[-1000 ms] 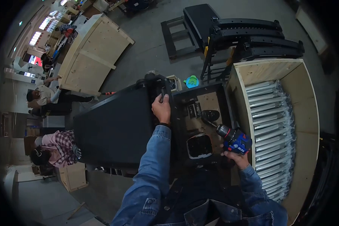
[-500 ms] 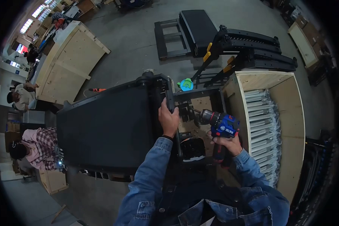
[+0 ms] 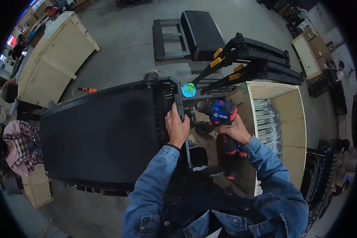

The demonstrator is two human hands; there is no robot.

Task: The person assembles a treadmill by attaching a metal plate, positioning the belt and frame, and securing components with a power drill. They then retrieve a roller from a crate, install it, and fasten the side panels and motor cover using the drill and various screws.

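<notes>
Beside the treadmill frame (image 3: 178, 104), a wooden crate (image 3: 293, 131) holds wrapped metal parts (image 3: 267, 123).

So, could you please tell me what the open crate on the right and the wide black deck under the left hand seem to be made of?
The open pale crate looks like raw unfinished wood: light tan boards, matte, with visible panel edges. The wide black deck appears to be a matte rubbery belt, probably on a dark painted metal frame; its flat, dull, even surface suggests this, though it is hard to confirm.
</notes>
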